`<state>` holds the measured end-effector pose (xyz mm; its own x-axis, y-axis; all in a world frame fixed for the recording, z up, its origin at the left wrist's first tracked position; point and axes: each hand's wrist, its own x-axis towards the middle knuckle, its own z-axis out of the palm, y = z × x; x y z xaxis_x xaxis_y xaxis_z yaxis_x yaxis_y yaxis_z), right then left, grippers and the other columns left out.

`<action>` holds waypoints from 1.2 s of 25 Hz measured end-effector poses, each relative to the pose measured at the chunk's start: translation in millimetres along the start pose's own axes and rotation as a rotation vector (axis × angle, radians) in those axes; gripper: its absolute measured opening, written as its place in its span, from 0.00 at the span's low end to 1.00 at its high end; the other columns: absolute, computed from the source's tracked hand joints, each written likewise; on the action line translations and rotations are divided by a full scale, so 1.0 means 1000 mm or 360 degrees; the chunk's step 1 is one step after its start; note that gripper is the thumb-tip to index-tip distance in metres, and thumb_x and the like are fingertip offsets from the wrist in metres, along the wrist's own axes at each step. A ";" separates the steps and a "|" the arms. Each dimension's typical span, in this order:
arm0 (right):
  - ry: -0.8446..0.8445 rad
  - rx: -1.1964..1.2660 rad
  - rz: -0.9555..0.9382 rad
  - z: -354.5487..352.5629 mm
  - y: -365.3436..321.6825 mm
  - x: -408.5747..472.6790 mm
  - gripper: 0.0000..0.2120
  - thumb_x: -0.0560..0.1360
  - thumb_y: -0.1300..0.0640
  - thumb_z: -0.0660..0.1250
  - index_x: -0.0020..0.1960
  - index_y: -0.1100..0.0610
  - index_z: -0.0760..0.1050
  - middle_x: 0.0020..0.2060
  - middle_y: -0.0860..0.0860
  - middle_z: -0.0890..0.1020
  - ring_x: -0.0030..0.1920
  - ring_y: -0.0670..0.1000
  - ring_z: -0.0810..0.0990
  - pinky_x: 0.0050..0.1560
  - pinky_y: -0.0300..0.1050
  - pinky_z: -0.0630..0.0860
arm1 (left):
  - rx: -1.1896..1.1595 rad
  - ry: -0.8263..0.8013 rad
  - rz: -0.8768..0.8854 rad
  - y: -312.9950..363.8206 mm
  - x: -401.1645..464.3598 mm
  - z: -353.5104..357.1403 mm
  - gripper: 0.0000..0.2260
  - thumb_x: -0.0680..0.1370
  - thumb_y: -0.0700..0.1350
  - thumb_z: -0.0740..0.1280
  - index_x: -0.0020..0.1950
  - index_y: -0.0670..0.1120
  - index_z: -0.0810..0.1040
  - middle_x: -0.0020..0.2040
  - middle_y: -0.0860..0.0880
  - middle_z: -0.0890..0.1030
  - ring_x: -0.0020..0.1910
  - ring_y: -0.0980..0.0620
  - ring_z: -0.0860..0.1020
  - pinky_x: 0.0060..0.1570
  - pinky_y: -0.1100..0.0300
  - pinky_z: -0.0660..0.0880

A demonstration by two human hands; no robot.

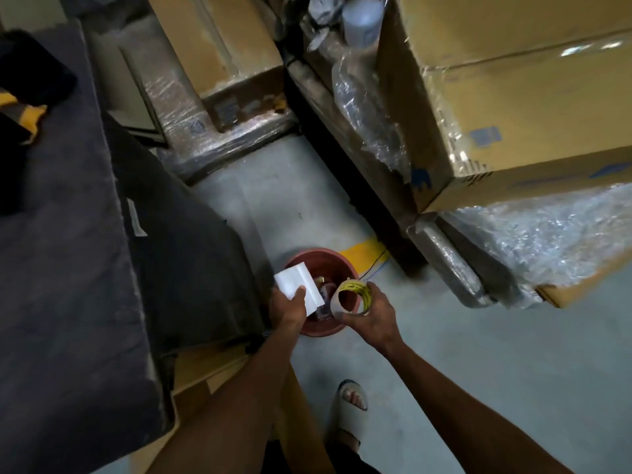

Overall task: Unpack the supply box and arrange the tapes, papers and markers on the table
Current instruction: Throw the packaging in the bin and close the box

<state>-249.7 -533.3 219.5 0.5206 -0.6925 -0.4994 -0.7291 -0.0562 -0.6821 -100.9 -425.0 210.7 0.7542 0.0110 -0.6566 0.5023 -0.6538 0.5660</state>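
The left hand (287, 307) pinches a small stack of white papers (297, 284) over the rim of a reddish-brown tub (328, 258) on the concrete floor (444, 354). The right hand (371, 311) grips a tape roll (352, 299), clear with yellow print, just above the tub. Inside lie what may be more tapes, too dark to tell.

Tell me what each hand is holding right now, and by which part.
The left hand pinches a folded white paper at its lower edge, thumb on top. The right hand grips a tape roll by its outer rim, fingers curled round the far side.
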 end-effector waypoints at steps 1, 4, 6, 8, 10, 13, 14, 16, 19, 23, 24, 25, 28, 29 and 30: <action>-0.0003 0.0018 -0.0013 0.008 0.004 0.005 0.40 0.55 0.38 0.80 0.63 0.48 0.73 0.55 0.48 0.81 0.55 0.50 0.79 0.53 0.47 0.78 | 0.0010 0.0016 -0.0016 -0.007 0.007 0.004 0.29 0.74 0.51 0.73 0.70 0.39 0.70 0.66 0.39 0.77 0.63 0.37 0.76 0.63 0.45 0.73; -0.0046 0.0029 0.0029 0.029 0.012 0.020 0.43 0.55 0.36 0.78 0.66 0.48 0.72 0.57 0.48 0.80 0.57 0.50 0.79 0.55 0.47 0.79 | 0.0032 -0.0003 -0.0064 -0.023 0.025 0.012 0.30 0.74 0.51 0.74 0.72 0.41 0.69 0.67 0.40 0.76 0.64 0.38 0.76 0.63 0.45 0.74; -0.0094 -0.0007 0.0026 0.040 0.012 0.028 0.46 0.55 0.35 0.78 0.69 0.48 0.70 0.61 0.48 0.80 0.60 0.50 0.79 0.59 0.49 0.79 | 0.0000 -0.0002 -0.0105 -0.028 0.033 0.016 0.31 0.73 0.51 0.75 0.72 0.42 0.70 0.66 0.40 0.77 0.63 0.39 0.76 0.61 0.46 0.75; -0.0115 -0.0058 0.0008 0.047 0.008 0.033 0.50 0.55 0.34 0.79 0.72 0.50 0.67 0.65 0.50 0.78 0.63 0.52 0.78 0.61 0.52 0.78 | -0.0033 0.0012 -0.0134 -0.029 0.038 0.016 0.30 0.71 0.52 0.77 0.68 0.43 0.72 0.63 0.43 0.79 0.60 0.40 0.78 0.55 0.51 0.76; -0.0114 -0.0092 0.0021 0.050 0.003 0.035 0.53 0.56 0.38 0.80 0.75 0.51 0.62 0.67 0.53 0.75 0.63 0.56 0.77 0.60 0.54 0.78 | -0.0025 0.0059 -0.0143 -0.027 0.036 0.014 0.27 0.68 0.54 0.78 0.61 0.45 0.75 0.57 0.46 0.79 0.57 0.42 0.78 0.49 0.57 0.72; -0.0133 -0.0130 0.0020 0.051 0.001 0.030 0.46 0.62 0.46 0.77 0.75 0.52 0.62 0.66 0.55 0.77 0.62 0.58 0.78 0.58 0.50 0.77 | -0.0074 0.0137 -0.0133 -0.023 0.026 0.007 0.20 0.72 0.52 0.76 0.59 0.44 0.77 0.55 0.45 0.80 0.54 0.44 0.78 0.47 0.61 0.67; -0.0136 -0.0135 0.0026 0.049 0.002 0.026 0.40 0.65 0.48 0.76 0.74 0.52 0.65 0.64 0.55 0.78 0.62 0.58 0.78 0.57 0.48 0.76 | -0.0097 0.0143 -0.0120 -0.023 0.020 0.003 0.17 0.74 0.50 0.74 0.58 0.43 0.79 0.55 0.44 0.81 0.55 0.43 0.78 0.47 0.61 0.67; -0.0164 -0.0140 0.0053 0.045 -0.002 0.017 0.29 0.71 0.56 0.73 0.71 0.55 0.69 0.62 0.56 0.80 0.61 0.60 0.78 0.57 0.47 0.74 | -0.0094 0.0114 -0.0051 -0.026 0.009 -0.004 0.11 0.77 0.45 0.70 0.56 0.41 0.81 0.55 0.42 0.82 0.57 0.42 0.78 0.47 0.62 0.67; -0.0193 -0.0134 0.0061 0.041 -0.012 0.000 0.21 0.75 0.60 0.67 0.68 0.55 0.73 0.60 0.58 0.82 0.59 0.61 0.79 0.57 0.50 0.76 | 0.0018 -0.0061 0.0153 -0.036 -0.013 -0.018 0.08 0.79 0.42 0.68 0.56 0.42 0.81 0.54 0.43 0.82 0.54 0.45 0.79 0.48 0.62 0.69; -0.0231 -0.0114 0.0046 0.034 -0.028 -0.030 0.16 0.76 0.62 0.65 0.64 0.57 0.76 0.56 0.58 0.83 0.55 0.60 0.81 0.55 0.50 0.77 | 0.0134 -0.0248 0.0304 -0.046 -0.045 -0.037 0.10 0.81 0.44 0.64 0.61 0.45 0.79 0.55 0.48 0.79 0.54 0.50 0.76 0.50 0.60 0.71; -0.0247 -0.0094 0.0040 0.034 -0.031 -0.038 0.17 0.76 0.62 0.65 0.64 0.57 0.76 0.56 0.57 0.83 0.55 0.60 0.81 0.55 0.49 0.77 | 0.0172 -0.0260 0.0331 -0.051 -0.052 -0.041 0.10 0.82 0.44 0.63 0.61 0.46 0.80 0.55 0.48 0.80 0.54 0.50 0.77 0.50 0.60 0.71; -0.0255 -0.0081 0.0027 0.032 -0.036 -0.049 0.17 0.75 0.63 0.65 0.64 0.57 0.76 0.56 0.57 0.83 0.55 0.59 0.81 0.55 0.48 0.76 | 0.0194 -0.0269 0.0350 -0.054 -0.061 -0.047 0.10 0.82 0.44 0.63 0.61 0.46 0.80 0.55 0.48 0.80 0.54 0.49 0.77 0.50 0.60 0.72; -0.0244 -0.0070 -0.0056 0.033 -0.046 -0.080 0.18 0.75 0.63 0.66 0.65 0.58 0.77 0.56 0.57 0.84 0.56 0.59 0.82 0.54 0.46 0.76 | 0.0135 -0.0369 0.0319 -0.069 -0.084 -0.065 0.11 0.82 0.44 0.62 0.63 0.46 0.78 0.58 0.45 0.81 0.53 0.47 0.78 0.49 0.59 0.74; -0.0259 -0.0072 -0.0072 0.033 -0.050 -0.092 0.18 0.75 0.63 0.66 0.64 0.59 0.78 0.56 0.57 0.84 0.56 0.59 0.82 0.55 0.46 0.75 | 0.0128 -0.0388 0.0297 -0.074 -0.092 -0.072 0.12 0.82 0.44 0.62 0.65 0.47 0.77 0.59 0.45 0.80 0.54 0.47 0.78 0.51 0.57 0.75; -0.0280 -0.0078 -0.0088 0.032 -0.054 -0.104 0.17 0.75 0.64 0.66 0.64 0.59 0.78 0.57 0.57 0.84 0.57 0.58 0.81 0.56 0.46 0.75 | 0.0134 -0.0390 0.0284 -0.075 -0.102 -0.082 0.13 0.82 0.45 0.62 0.65 0.47 0.77 0.60 0.46 0.80 0.55 0.48 0.78 0.54 0.55 0.76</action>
<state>-250.2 -435.2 291.5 0.6269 -0.5512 -0.5506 -0.7159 -0.1288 -0.6862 -180.9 -314.7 275.7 0.6976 -0.2857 -0.6571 0.3266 -0.6894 0.6466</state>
